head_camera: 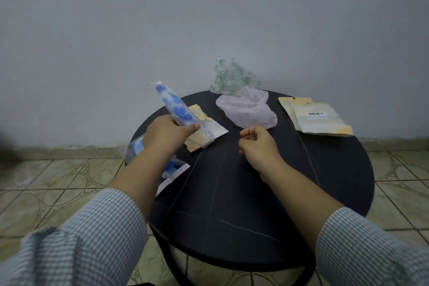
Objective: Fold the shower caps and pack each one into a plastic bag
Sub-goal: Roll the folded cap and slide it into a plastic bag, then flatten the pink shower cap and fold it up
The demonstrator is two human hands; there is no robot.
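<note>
The left hand (167, 131) pinches a bagged blue-flowered shower cap (177, 105) by its lower end, thumb on top, the packet tilted up and away from the table, probably on its way to the finished packets lying around that hand. Just beyond its fingers lies a bagged yellow-flowered cap (201, 132); under the left wrist and forearm lie what look like two more blue-patterned packets (173, 168), partly hidden, so I can't count them exactly. The right hand (257, 146) hovers over the round black table (255, 204) with fingers loosely curled, holding nothing, likely readying for the next cap. Just beyond it sits a crumpled pink shower cap (247, 109), and behind that a green-patterned one (234, 78), both unfolded. Off to the right hand's outer side waits a small stack of empty plastic bags (316, 116), at least two.
</note>
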